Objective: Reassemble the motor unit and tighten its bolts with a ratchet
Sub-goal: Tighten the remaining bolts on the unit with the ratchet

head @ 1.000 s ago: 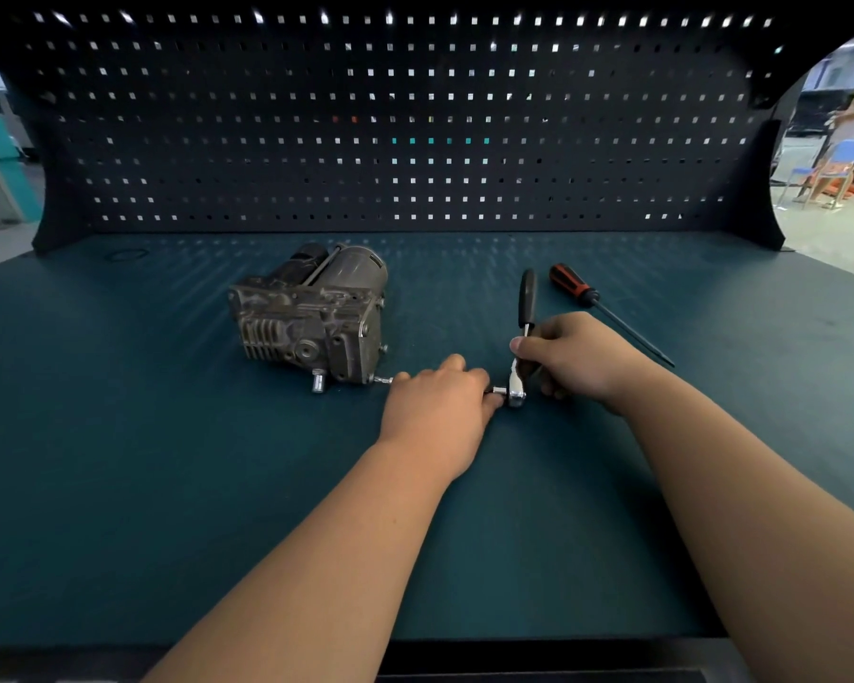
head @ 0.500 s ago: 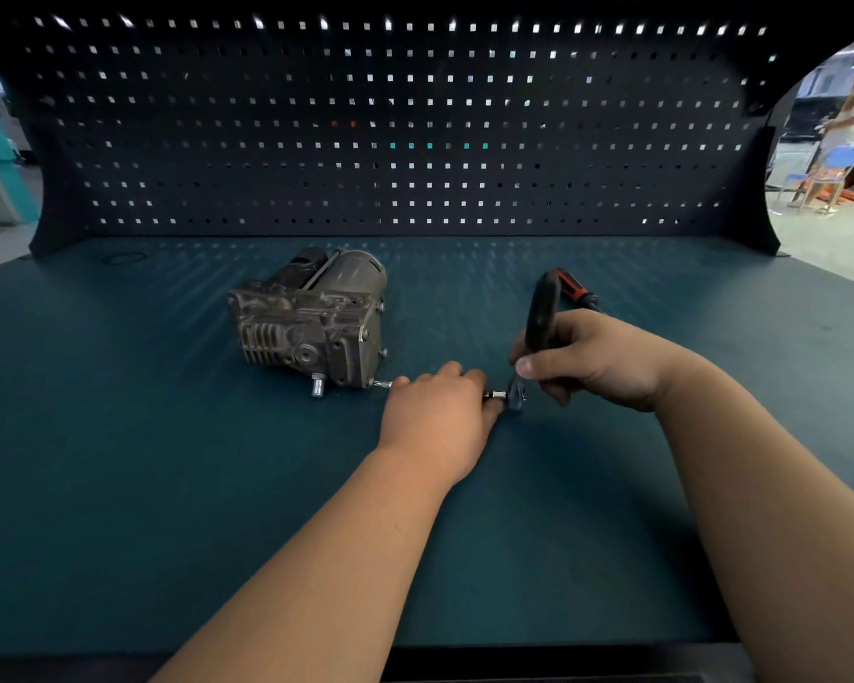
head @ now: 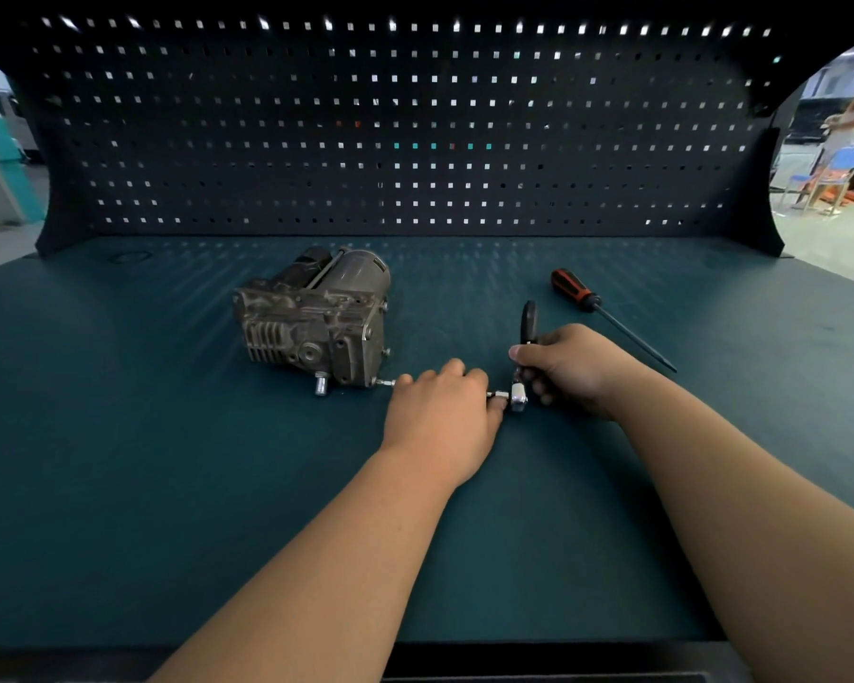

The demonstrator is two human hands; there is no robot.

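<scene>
Swung back from its raised tilt half a second earlier, the ratchet (head: 528,320) handle leans away, gripped by the right hand (head: 570,369). The left hand (head: 442,411) closes over the extension bar (head: 498,394). Just left of that hand sits the motor unit (head: 316,327), likely heavy, rigid cast metal, best held by its housing.

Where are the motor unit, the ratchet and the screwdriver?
motor unit (head: 316,332), head view, on its grey housing.
ratchet (head: 518,396), head view, on its chrome head.
screwdriver (head: 570,288), head view, on its red-and-black handle.
</scene>
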